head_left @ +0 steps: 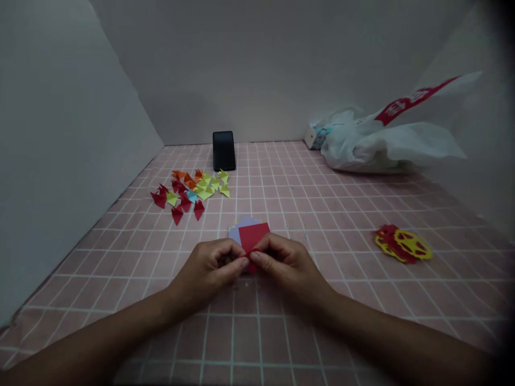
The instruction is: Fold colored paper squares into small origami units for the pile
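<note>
- Closest to me are both forearms coming in from the bottom edge, meeting mid-table over the pink checked tablecloth.
- My left hand has its fingers curled in, thumb and forefinger pinched on the lower left edge of the red paper square. Right hand does the same on the lower right edge, so both are closed on that one sheet, fingertips almost touching each other.
- The red sheet is right at the middle of the table, its near corner tucked between my fingers and the rest poking out away from me. It sits on top of a small stack of paper squares with a lilac one and a yellow edge showing underneath.
- Handling-wise I'd say it's featherlight, thin and floppy, and creases the second you press it. It won't break, but a sloppy pinch leaves a mark for good. I reckon edges and corners are the place to grab it, flat fingertip pressure, nothing more.
- Off to the right, well apart, lies a red and yellow paper cutout.
- Further out on the left is a scatter of folded paper triangles in red, orange, yellow-green and one blue.
- Just behind those, a black phone stands near the back wall.
- Far right corner has a white plastic bag with a small box beside it.
</note>
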### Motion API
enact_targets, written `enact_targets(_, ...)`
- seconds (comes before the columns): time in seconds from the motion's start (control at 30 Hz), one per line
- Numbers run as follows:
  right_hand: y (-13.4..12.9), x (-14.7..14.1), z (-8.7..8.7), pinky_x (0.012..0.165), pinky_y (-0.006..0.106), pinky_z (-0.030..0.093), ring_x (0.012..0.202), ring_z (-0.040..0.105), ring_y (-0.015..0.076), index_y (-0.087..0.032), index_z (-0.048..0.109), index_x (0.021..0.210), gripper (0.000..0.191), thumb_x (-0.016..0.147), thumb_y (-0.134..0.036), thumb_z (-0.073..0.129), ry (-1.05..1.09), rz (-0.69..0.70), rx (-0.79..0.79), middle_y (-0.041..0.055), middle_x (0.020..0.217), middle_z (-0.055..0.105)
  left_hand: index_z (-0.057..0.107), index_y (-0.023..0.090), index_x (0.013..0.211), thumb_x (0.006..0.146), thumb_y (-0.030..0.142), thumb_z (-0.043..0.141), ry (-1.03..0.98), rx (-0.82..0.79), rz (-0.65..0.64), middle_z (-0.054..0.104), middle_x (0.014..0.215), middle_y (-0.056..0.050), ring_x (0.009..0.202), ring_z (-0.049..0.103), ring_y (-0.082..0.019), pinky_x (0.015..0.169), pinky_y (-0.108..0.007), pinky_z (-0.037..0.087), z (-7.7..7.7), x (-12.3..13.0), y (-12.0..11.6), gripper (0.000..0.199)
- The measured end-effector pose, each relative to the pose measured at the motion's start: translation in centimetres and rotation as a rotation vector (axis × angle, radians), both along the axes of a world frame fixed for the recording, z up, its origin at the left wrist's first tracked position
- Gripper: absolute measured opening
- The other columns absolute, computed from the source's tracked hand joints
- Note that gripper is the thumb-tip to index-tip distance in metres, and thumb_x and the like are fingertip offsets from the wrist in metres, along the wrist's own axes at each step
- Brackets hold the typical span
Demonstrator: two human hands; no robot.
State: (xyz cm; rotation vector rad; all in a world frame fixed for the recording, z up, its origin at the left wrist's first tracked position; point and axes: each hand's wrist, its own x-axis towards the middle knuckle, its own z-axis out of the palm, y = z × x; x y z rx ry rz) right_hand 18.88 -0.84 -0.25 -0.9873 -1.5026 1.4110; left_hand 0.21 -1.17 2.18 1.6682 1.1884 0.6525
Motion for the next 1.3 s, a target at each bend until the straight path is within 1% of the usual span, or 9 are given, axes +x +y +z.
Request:
enact_targets(0.17,-0.09,0.01,-0.15,0.061,0.027,0.040,0.065,0.051,0.0136,-0.019,0.054,0.069,0.020,0.085,-0.029,0.061,-0.057,-0.064,0.013,-0.0005,0.069,0.057,0.060,0.016,0.078,0.089,0.035,0.058,-0.140,-0.101,0.047,0.057,0.064,0.003,0.058,0.052,-0.010,0.057,-0.022,0.041,-0.45,0.03,0.30,0.022)
enact_targets(0.27,-0.40,-0.07,-0.21,0.062,0.027,0.040,0.065,0.052,0.0136,-0.019,0.054,0.070,0.019,0.086,-0.028,0.059,-0.067,-0.099,0.068,-0.0007,0.070,0.057,0.061,0.016,0.086,0.085,0.039,0.062,-0.225,-0.225,0.047,0.058,0.068,0.002,0.059,0.053,-0.011,0.057,-0.022,0.042,-0.74,0.37,0.30,0.023)
enact_targets(0.37,-0.69,-0.13,-0.16,0.061,0.026,0.041,0.065,0.053,0.0133,-0.019,0.055,0.071,0.017,0.087,-0.026,0.058,-0.066,-0.122,0.105,-0.0010,0.069,0.058,0.058,0.015,0.075,0.083,0.038,0.063,-0.182,-0.273,0.029,0.055,0.063,0.003,0.057,0.050,-0.010,0.055,-0.022,0.039,-0.77,0.64,0.07,0.024)
enact_targets(0.53,-0.71,-0.09,-0.15,0.060,0.025,0.039,0.063,0.049,0.0124,-0.019,0.054,0.070,0.021,0.087,-0.029,0.060,-0.066,-0.125,0.043,-0.0020,0.068,0.054,0.052,0.018,0.072,0.089,0.035,0.054,-0.148,-0.123,0.067,0.052,0.061,0.004,0.056,0.048,-0.011,0.055,-0.023,0.038,-0.62,0.58,-0.17,0.025)
enact_targets(0.67,-0.57,-0.07,-0.27,0.055,0.024,0.035,0.059,0.043,0.0110,-0.019,0.051,0.069,0.022,0.086,-0.030,0.060,-0.048,-0.062,-0.029,-0.0032,0.065,0.050,0.051,0.018,0.073,0.092,0.031,0.049,-0.075,0.035,0.026,0.050,0.064,0.004,0.058,0.047,-0.011,0.056,-0.023,0.039,-0.79,0.28,0.07,0.023)
enact_targets(0.77,-0.52,-0.12,-0.29,0.052,0.024,0.034,0.056,0.043,0.0108,-0.020,0.053,0.074,0.018,0.087,-0.030,0.058,-0.025,-0.018,-0.063,-0.0034,0.064,0.051,0.051,0.018,0.072,0.092,0.030,0.049,-0.030,0.075,-0.004,0.051,0.065,0.003,0.060,0.048,-0.012,0.057,-0.024,0.039,-0.94,0.17,0.21,0.023)
enact_targets(0.97,-0.76,-0.17,0.21,0.049,0.023,0.032,0.052,0.042,0.0097,-0.020,0.049,0.065,0.026,0.084,-0.031,0.061,-0.088,-0.010,-0.057,-0.0034,0.058,0.050,0.054,0.017,0.074,0.093,0.033,0.049,-0.100,-0.008,0.034,0.053,0.060,0.004,0.052,0.052,-0.011,0.053,-0.022,0.041,-0.93,0.56,-0.10,0.026)
enact_targets(1.13,-0.84,-0.16,0.11,0.045,0.022,0.033,0.045,0.045,0.0093,-0.020,0.050,0.070,0.023,0.086,-0.034,0.060,0.037,0.007,-0.214,-0.0040,0.055,0.055,0.055,0.016,0.078,0.091,0.035,0.052,-0.238,-0.129,0.055,0.057,0.064,0.003,0.052,0.054,-0.009,0.053,-0.022,0.044,-0.94,0.69,0.12,0.023)
enact_targets(1.3,-0.63,-0.06,0.04,0.044,0.022,0.034,0.044,0.047,0.0096,-0.020,0.051,0.070,0.024,0.085,-0.035,0.062,0.031,-0.020,-0.200,-0.0043,0.053,0.054,0.053,0.016,0.070,0.088,0.038,0.057,-0.248,-0.244,0.015,0.056,0.060,0.003,0.050,0.053,-0.008,0.052,-0.021,0.042,-0.87,0.42,0.54,0.029)
